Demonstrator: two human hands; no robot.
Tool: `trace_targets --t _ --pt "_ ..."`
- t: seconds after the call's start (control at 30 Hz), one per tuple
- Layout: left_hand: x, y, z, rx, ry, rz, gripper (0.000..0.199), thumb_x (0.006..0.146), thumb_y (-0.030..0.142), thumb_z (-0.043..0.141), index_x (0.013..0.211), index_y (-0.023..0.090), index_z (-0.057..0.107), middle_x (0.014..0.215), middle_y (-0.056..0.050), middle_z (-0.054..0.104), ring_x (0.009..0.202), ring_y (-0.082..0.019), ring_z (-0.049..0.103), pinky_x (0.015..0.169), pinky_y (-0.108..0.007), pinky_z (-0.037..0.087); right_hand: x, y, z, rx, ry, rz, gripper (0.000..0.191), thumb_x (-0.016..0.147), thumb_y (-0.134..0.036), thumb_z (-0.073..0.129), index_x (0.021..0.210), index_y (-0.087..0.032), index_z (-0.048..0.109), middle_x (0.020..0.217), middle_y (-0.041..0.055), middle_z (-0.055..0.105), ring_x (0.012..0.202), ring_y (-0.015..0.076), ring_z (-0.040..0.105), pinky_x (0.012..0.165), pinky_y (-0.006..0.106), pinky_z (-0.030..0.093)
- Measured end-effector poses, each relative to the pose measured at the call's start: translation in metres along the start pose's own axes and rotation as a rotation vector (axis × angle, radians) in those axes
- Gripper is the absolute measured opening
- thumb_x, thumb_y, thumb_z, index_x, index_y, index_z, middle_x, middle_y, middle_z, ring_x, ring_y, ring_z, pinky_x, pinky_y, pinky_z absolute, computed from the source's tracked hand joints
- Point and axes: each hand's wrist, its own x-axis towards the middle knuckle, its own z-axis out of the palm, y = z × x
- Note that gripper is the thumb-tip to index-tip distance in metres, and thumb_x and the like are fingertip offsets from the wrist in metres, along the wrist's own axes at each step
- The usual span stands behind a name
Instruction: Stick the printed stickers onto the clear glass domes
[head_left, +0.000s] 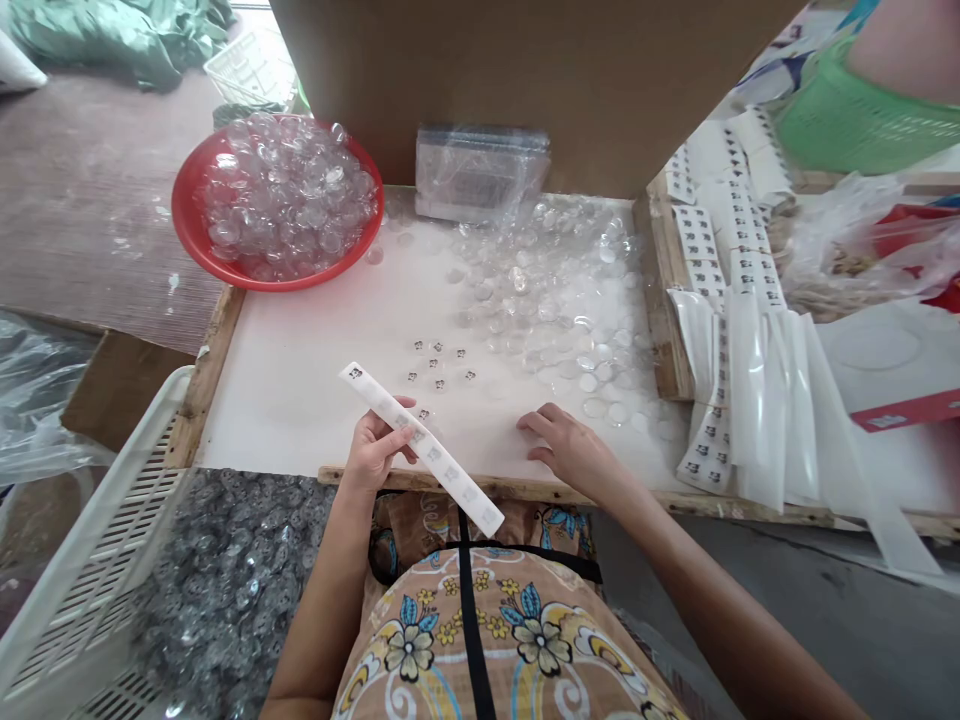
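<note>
My left hand (381,445) grips a white sticker strip (450,470) near its middle, above the front edge of the white work surface (315,320). One dark printed figure shows at the strip's upper left end; fainter ones run along the rest. My right hand (559,445) hovers or rests over the surface right of the strip, fingers apart and slightly curled, with nothing visible in them. Several small clear pieces with dark prints (433,363) lie beyond my hands. Many clear round discs (592,360) are spread at the right and back of the surface.
A red bowl (196,250) heaped with clear discs stands at the back left. A plastic-wrapped pack (480,175) leans against a cardboard box (487,70). Sticker strips (742,230) lie right of a wooden rail (664,300). A white crate (97,550) with finished-looking pieces sits lower left.
</note>
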Motion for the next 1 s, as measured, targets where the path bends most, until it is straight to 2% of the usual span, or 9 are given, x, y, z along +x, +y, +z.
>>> trace_targets --t 0.1,0.2,0.3,0.4,0.53,0.63,0.73,0.87,1.0 --pt "-0.001 0.000 -0.003 -0.025 -0.011 -0.012 0.044 0.065 0.028 0.079 0.104 0.014 0.064 0.061 0.002 0.061 0.047 -0.011 0.057 0.039 -0.020 0.048 0.009 -0.009 0.009 0.083 0.040 0.026 0.021 0.085 -0.011 0.060 0.104 -0.020 0.061 0.099 0.0072 0.059 0.084 0.0193 0.061 0.073 0.030 0.048" --pt "-0.009 0.002 -0.010 -0.105 0.032 0.007 0.043 0.065 0.028 0.078 0.104 0.017 0.065 0.061 0.004 0.057 0.043 -0.008 0.053 0.038 -0.018 0.044 0.025 -0.030 0.015 0.128 0.120 -0.010 0.025 0.086 -0.014 0.061 0.110 -0.019 0.060 0.103 0.0093 0.059 0.089 0.0213 0.061 0.077 0.033 0.049" --pt "-0.018 0.005 -0.016 -0.166 0.101 0.045 0.042 0.062 0.027 0.078 0.100 0.017 0.066 0.063 0.005 0.051 0.043 -0.006 0.050 0.038 -0.018 0.042 0.039 -0.055 0.020 0.158 0.186 -0.143 0.027 0.087 -0.017 0.062 0.113 -0.020 0.061 0.106 0.0106 0.059 0.097 0.0236 0.058 0.082 0.036 0.049" --pt "-0.024 0.007 -0.019 -0.173 0.138 0.052 0.040 0.062 0.026 0.077 0.100 0.017 0.066 0.062 0.006 0.049 0.044 -0.006 0.049 0.039 -0.018 0.042 0.048 -0.075 0.032 0.130 0.174 -0.339 0.027 0.085 -0.014 0.062 0.111 -0.023 0.063 0.112 0.0104 0.059 0.101 0.0237 0.054 0.084 0.037 0.048" --pt "-0.023 0.005 -0.016 -0.145 0.136 0.036 0.040 0.065 0.026 0.077 0.103 0.019 0.065 0.068 0.005 0.055 0.044 -0.006 0.051 0.040 -0.018 0.043 0.050 -0.074 0.047 0.085 0.129 -0.406 0.020 0.087 -0.012 0.060 0.103 -0.022 0.067 0.103 0.0090 0.061 0.095 0.0222 0.053 0.083 0.036 0.048" --pt "-0.019 0.001 -0.010 -0.085 0.113 0.011 0.041 0.068 0.027 0.077 0.106 0.018 0.064 0.065 0.004 0.058 0.045 -0.008 0.054 0.039 -0.019 0.045 0.044 -0.061 0.039 0.193 0.165 -0.342 0.018 0.087 -0.012 0.058 0.099 -0.021 0.068 0.099 0.0095 0.062 0.094 0.0222 0.054 0.084 0.037 0.049" --pt "-0.013 -0.006 -0.001 -0.011 0.079 0.019 0.041 0.068 0.028 0.078 0.105 0.016 0.064 0.065 0.002 0.062 0.050 -0.011 0.059 0.042 -0.020 0.048 0.042 -0.059 0.018 0.394 0.231 -0.248 0.014 0.088 -0.015 0.057 0.095 -0.021 0.068 0.097 0.0083 0.064 0.093 0.0211 0.058 0.083 0.036 0.049" --pt "-0.007 -0.013 0.013 0.107 -0.001 -0.004 0.040 0.067 0.035 0.080 0.097 0.014 0.063 0.070 -0.002 0.068 0.051 -0.014 0.062 0.047 -0.026 0.052 0.057 -0.087 -0.006 0.649 0.238 -0.123 0.011 0.087 -0.020 0.059 0.095 -0.021 0.066 0.090 0.0036 0.066 0.078 0.0142 0.061 0.069 0.026 0.050" --pt "-0.008 -0.015 0.023 0.227 -0.064 -0.020 0.036 0.065 0.041 0.081 0.080 0.014 0.060 0.061 -0.002 0.066 0.049 -0.016 0.062 0.049 -0.028 0.051 0.084 -0.120 -0.010 0.745 0.211 -0.141 0.017 0.084 -0.023 0.064 0.101 -0.020 0.065 0.090 0.0020 0.068 0.075 0.0120 0.062 0.070 0.025 0.049"
